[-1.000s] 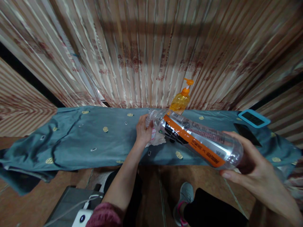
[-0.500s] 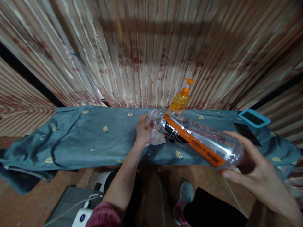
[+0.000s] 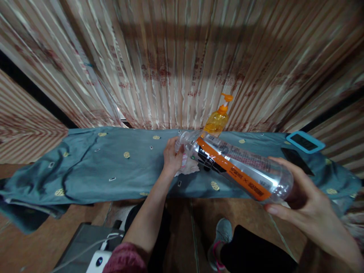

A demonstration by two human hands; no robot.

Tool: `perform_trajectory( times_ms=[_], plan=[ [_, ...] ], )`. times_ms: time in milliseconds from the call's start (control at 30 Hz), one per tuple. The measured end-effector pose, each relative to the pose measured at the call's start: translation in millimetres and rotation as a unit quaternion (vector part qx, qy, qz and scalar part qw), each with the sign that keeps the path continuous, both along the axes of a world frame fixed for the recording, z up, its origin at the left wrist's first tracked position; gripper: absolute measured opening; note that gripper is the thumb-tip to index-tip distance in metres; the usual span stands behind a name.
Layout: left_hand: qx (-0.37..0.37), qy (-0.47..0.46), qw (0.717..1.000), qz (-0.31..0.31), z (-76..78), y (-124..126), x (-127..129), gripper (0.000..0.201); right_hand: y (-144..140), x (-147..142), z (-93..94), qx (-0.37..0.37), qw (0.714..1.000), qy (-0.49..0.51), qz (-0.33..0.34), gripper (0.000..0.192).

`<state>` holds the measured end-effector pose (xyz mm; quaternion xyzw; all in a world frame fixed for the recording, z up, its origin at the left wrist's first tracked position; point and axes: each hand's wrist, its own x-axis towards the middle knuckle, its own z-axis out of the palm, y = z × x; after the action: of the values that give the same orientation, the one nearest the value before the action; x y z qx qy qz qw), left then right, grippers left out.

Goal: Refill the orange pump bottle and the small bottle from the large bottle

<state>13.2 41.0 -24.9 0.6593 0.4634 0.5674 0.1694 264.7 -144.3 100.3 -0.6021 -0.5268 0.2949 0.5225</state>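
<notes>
A clear plastic bottle (image 3: pixel 236 167) with an orange, black and silver label lies tilted in the air between my hands, its uncapped neck up and to the left. My left hand (image 3: pixel 172 159) is closed around the neck. At the base, my right hand (image 3: pixel 304 201) grips the bottle from the right side, thumb below. Under the neck, partly hidden by the bottle and my left hand, a whitish cloth or tissue with pink marks (image 3: pixel 188 167) rests on the covered surface. A small dark thing beneath the bottle is mostly hidden.
Behind the bottle stands a pump bottle (image 3: pixel 217 122) of yellow liquid with an orange top. A blue-framed device (image 3: pixel 305 142) and a dark phone (image 3: pixel 297 161) lie at the right on the green-grey cloth (image 3: pixel 93 167). A pleated curtain (image 3: pixel 170 68) hangs behind. A white power bank (image 3: pixel 98 261) sits lower left.
</notes>
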Motion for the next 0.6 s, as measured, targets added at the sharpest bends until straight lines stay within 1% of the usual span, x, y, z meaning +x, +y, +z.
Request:
perform_trajectory(
  times_ms=[200, 600],
  plan=[
    [0.000, 0.001, 1.000, 0.000, -1.0, 0.1, -0.2, 0.029, -1.3, 1.4, -3.7, -0.005, 1.000, -0.010, -0.007, 0.087],
    [0.002, -0.014, 1.000, -0.008, 0.1, -0.1, 0.3, 0.031, -2.6, -0.4, 0.0, 0.004, 1.000, -0.007, -0.006, 0.085]
  ],
)
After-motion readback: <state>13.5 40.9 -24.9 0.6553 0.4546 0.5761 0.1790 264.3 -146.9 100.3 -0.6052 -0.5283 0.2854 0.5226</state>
